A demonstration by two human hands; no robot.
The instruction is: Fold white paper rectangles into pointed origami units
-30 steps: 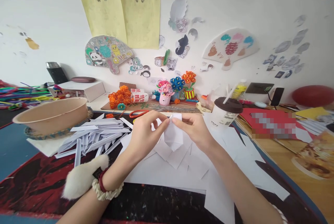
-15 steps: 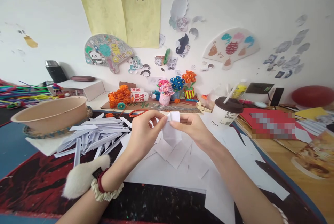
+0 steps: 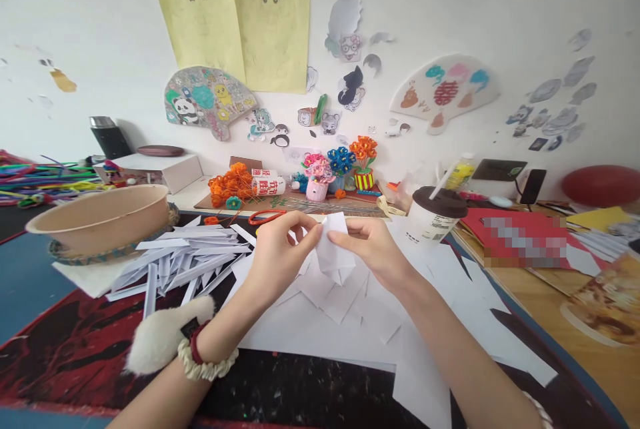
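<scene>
1. The surface (image 3: 600, 375) shows bare wood at the right, beyond the mat's edge.
2. The mat (image 3: 300, 382), black and red with a blue border, spreads across the near side; room to move shows in its black stretch between the forearms.
3. White sheets (image 3: 320, 339) overlap in the middle and to the right, their edges skewed.
4. The bowl (image 3: 105, 215) stands far left, its rim well apart from the hands.
5. Folded white strips (image 3: 190, 249) lie heaped between the bowl and the left hand (image 3: 285, 245), narrowing the room there.
6. The right hand (image 3: 370, 249) faces the left over the sheets. The left's thumb and fingers pinch the paper's top left; the right's grip its right edge, thumb in front.
7. The cup (image 3: 435, 225) stands just beyond the right hand, limiting room there.
8. The paper (image 3: 336, 255) is small, white and creased, held slightly tilted between both hands, its lower end folded into angled flaps.
</scene>
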